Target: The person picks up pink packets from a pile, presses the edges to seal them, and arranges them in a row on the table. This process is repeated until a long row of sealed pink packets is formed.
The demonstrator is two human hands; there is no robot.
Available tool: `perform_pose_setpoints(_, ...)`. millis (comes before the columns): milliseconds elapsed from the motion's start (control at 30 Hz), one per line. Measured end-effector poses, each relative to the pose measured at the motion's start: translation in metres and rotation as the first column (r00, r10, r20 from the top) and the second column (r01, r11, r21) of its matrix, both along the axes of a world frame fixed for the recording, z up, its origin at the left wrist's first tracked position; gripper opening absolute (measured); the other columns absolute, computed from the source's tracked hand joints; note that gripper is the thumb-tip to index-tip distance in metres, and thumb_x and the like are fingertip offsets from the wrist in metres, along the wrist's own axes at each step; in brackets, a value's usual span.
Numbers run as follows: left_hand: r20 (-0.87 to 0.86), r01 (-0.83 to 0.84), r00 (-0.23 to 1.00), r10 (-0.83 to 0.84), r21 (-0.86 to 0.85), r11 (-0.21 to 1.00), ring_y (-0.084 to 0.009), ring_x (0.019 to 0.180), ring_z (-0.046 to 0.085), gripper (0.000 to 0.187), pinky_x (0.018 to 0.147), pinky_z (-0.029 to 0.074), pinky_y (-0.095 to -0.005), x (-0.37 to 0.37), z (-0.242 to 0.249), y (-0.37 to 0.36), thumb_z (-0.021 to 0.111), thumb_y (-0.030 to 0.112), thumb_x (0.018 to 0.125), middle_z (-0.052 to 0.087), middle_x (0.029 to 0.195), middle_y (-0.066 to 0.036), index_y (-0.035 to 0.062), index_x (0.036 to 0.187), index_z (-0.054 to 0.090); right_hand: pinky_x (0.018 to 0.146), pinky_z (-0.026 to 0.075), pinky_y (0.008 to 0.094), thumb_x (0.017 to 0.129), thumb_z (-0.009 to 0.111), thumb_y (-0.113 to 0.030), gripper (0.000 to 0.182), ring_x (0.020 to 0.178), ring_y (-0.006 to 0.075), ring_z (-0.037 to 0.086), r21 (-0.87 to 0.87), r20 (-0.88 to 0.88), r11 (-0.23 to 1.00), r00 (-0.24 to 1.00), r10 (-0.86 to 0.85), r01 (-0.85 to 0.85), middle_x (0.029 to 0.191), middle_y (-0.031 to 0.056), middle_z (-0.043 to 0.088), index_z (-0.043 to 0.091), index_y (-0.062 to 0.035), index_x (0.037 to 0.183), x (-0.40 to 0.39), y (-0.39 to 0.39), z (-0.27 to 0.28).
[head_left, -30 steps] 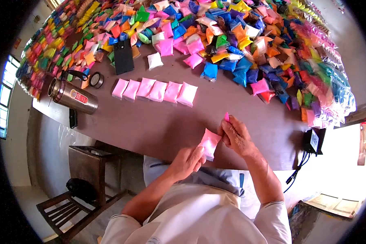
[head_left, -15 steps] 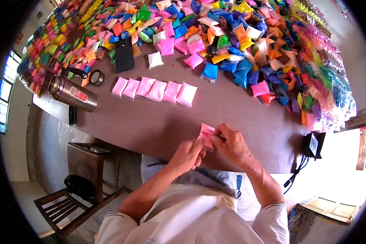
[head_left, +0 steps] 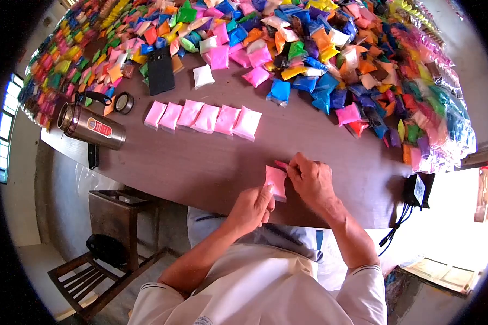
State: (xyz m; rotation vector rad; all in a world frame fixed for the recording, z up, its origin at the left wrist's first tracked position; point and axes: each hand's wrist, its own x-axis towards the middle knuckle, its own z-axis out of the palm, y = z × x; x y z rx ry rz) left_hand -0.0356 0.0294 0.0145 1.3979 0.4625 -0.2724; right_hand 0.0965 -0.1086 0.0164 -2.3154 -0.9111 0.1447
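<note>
My left hand (head_left: 252,206) pinches a small clear packet of pink material (head_left: 276,183) by its lower left edge, over the front of the table. Just beyond the packet's upper right corner, my right hand (head_left: 312,180) is closed with thumb and forefinger on a small pink piece (head_left: 281,164); its exact kind is too small to tell. The right fingers are apart from the packet. Farther back and to the left, several similar pink packets (head_left: 206,118) lie side by side in a row.
A big heap of colourful packets (head_left: 309,49) covers the back of the brown table (head_left: 190,162). At left lie a steel flask (head_left: 95,127), its lid (head_left: 124,103) and a black phone (head_left: 161,71). One white packet (head_left: 203,77) sits near the phone. A black box with cables (head_left: 418,190) hangs at the right edge.
My right hand has moved away from the packet, up and to the right, with the small pink piece between its fingers. My left hand still holds the packet in nearly the same place.
</note>
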Motion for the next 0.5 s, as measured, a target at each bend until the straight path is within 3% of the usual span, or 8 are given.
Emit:
perform_pose_setpoints(100,0.029,-0.018,0.999,0.016,0.055,0.998,-0.0105,0.041,0.047,0.049,0.036,0.037,-0.0250,-0.001,0.001,-0.002,0.037,0.040,0.101,0.049,0.058,-0.004,-0.0004,0.076,0.051,0.056,0.050,0.0420,0.084,0.060,-0.018,0.011,0.065,0.0354,0.063,-0.039,0.043,0.998,0.997,-0.057,0.058,0.070,0.0152,0.062,0.059,-0.0063,0.084,0.004,0.001,0.010)
perform_pose_setpoints(167,0.039,-0.014,0.999,0.012,0.046,0.999,-0.0103,0.042,0.047,0.049,0.037,0.037,-0.0248,-0.003,0.002,0.000,0.037,0.040,0.101,0.049,0.059,-0.004,-0.0002,0.077,0.051,0.057,0.049,0.0353,0.083,0.066,-0.015,0.013,0.059,0.0268,0.062,0.089,-0.200,0.996,0.980,0.004,0.014,0.067,0.0131,0.062,0.061,-0.0043,0.088,0.006,-0.001,0.016)
perform_pose_setpoints(267,0.074,-0.032,0.997,0.026,0.077,0.996,-0.0103,0.043,0.048,0.050,0.037,0.037,-0.0246,-0.004,-0.003,-0.004,0.038,0.042,0.100,0.050,0.060,-0.004,-0.0004,0.077,0.052,0.057,0.048,0.0352,0.083,0.066,-0.016,0.015,0.058,0.0280,0.060,0.097,-0.208,0.991,0.972,0.112,-0.093,0.065,0.0129,0.060,0.061,-0.0038,0.089,-0.012,-0.003,0.032)
perform_pose_setpoints(400,0.096,-0.048,0.995,0.041,0.072,0.996,-0.0105,0.043,0.048,0.051,0.037,0.038,-0.0246,-0.003,-0.001,-0.006,0.038,0.043,0.100,0.050,0.061,-0.004,-0.0002,0.076,0.052,0.056,0.048,0.0416,0.083,0.064,-0.014,0.012,0.061,0.0346,0.061,-0.004,0.009,0.979,0.979,0.205,-0.204,0.066,0.0148,0.062,0.059,-0.0035,0.084,-0.011,0.002,0.020)
perform_pose_setpoints(500,-0.016,0.010,1.000,-0.009,0.072,0.997,-0.0104,0.045,0.048,0.049,0.041,0.038,-0.0275,-0.002,0.000,-0.001,0.038,0.043,0.100,0.049,0.062,-0.003,0.0012,0.078,0.052,0.057,0.047,0.0448,0.082,0.062,-0.013,0.010,0.063,0.0375,0.060,-0.057,0.055,0.984,0.984,0.170,-0.167,0.066,0.0158,0.061,0.058,-0.0043,0.083,-0.006,0.007,0.018)
